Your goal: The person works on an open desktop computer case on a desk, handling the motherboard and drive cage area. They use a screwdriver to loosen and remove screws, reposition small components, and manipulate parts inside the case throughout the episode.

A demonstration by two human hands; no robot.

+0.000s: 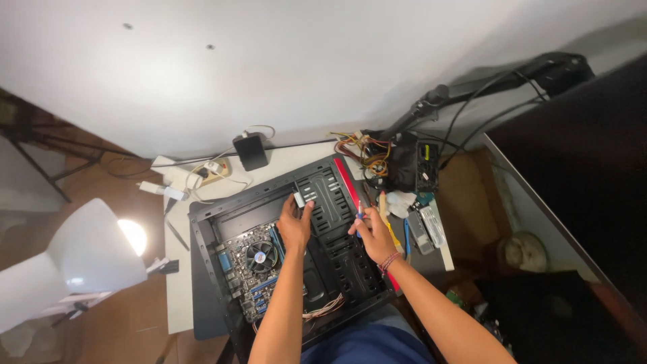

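black steel computer case point(209, 222) lying open on its side on a white table point(176, 283), seen from above by the head camera. left hand point(294, 226) reaches into the case with fingers curled around a small grey rectangular part point(300, 197), held at the fingertips against the perforated drive cage point(322, 195); the grip is narrow and closed on the part. right hand point(375, 236) rests on the red-edged rim of the case point(346, 182), fingers closed on a slim screwdriver with a blue handle point(359, 214), its shaft pointing away from the person and roughly parallel to the red edge. the grey part lies to the left of the screwdriver tip and slightly farther from the person, with the drive cage between the two hands; the left hand is on it, the right hand near but apart. long axis of the drive cage runs away from the person, along the same line as the red edge. inside the case, nearer the person's left, a motherboard point(242, 276) with a round cooler fan point(260, 256); a bundle of thin wires point(323, 309) lies at the near end. beyond the case, a power supply with coloured cables point(397, 162); beside the right hand, small loose parts and a second tool with a yellow handle point(391, 232). a lit white lamp point(94, 249) stands at far left, with a power strip point(202, 174) behind the case.
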